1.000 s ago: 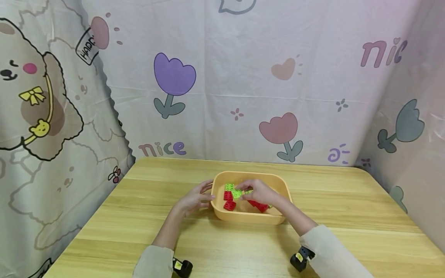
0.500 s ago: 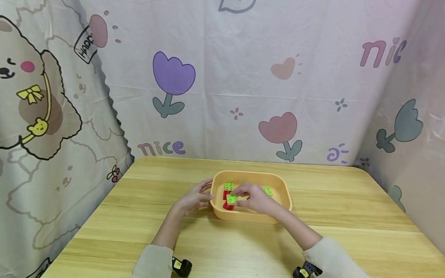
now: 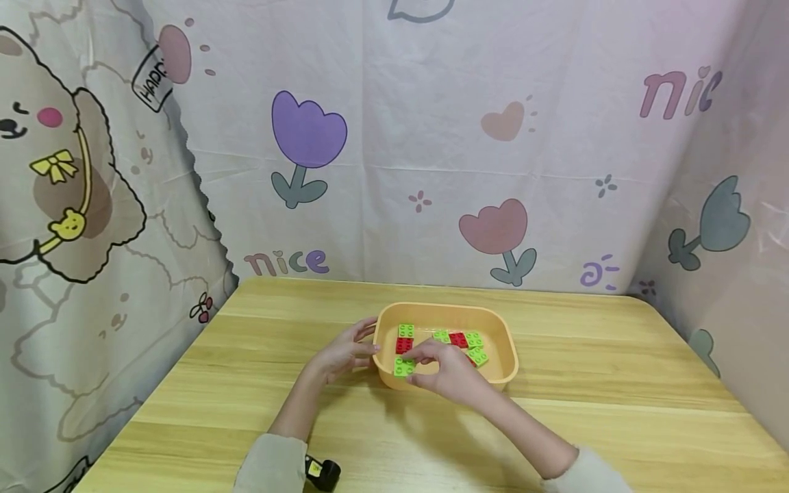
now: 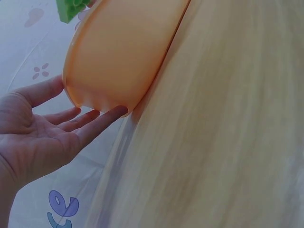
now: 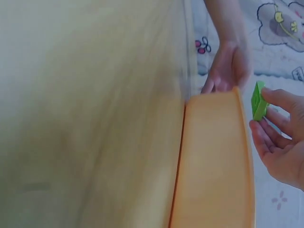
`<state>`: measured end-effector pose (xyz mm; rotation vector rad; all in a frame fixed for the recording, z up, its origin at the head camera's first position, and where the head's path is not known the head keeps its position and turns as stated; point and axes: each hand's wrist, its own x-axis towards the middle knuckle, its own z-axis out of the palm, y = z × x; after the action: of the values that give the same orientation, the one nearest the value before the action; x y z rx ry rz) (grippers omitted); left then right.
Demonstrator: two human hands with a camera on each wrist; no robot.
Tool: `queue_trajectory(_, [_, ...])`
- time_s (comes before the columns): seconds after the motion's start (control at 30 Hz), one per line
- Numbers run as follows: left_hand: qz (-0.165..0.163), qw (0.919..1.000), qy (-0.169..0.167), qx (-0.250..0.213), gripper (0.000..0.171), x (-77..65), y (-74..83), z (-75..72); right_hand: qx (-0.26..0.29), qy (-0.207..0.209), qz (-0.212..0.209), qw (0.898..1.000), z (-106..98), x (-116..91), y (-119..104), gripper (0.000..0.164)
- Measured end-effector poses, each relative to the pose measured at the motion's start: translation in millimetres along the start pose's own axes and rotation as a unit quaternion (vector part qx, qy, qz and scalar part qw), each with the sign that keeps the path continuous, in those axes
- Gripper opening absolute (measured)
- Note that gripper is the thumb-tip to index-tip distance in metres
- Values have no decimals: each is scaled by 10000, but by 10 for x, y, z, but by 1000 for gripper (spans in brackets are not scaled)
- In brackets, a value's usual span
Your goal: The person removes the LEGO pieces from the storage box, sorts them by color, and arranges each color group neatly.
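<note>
Your right-hand grip (image 3: 451,373) grasps a lime-green toy building block (image 3: 403,368), pinching it between thumb and fingers. In the right wrist view you hold that block clear above the rim of the orange plastic bin (image 3: 450,385); from the head view it overlaps the bin's near side, close to the left corner. Your left-hand grip (image 3: 345,352) is released: its fingers reach out fairly straight, with the tips touching the bin's left end from outside and the thumb up at the rim.

Inside the bin, toward its left end, you have a green block (image 3: 406,331) with a red block (image 3: 404,345) just in front of it, on your side. Farther right, a second green block (image 3: 441,336), a second red block (image 3: 458,340) and a third green block (image 3: 474,340) stand side by side in a row. A fourth green block (image 3: 478,356) sits turned at an angle nearer you, and beside it a bit of red shows past your right hand, mostly hidden.

The bin stands on the light wood-grain desk (image 3: 616,363), before a pale curtain (image 3: 407,103) printed with tulips. A black wrist camera (image 3: 323,474) shows beside your left sleeve (image 3: 274,462).
</note>
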<state>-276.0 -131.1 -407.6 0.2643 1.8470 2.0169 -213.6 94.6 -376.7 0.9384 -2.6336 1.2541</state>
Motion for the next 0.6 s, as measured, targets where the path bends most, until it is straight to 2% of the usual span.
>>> queue_trajectory(0.33, [32,9999,-19,102,66,11,-6,-6,-5,153,-9,9999,165,-169,-168,28])
queue_trajectory(0.6, [-13,9999,21,134,66,11,0,1,73,358,-127,9993,308,-225,-189,29])
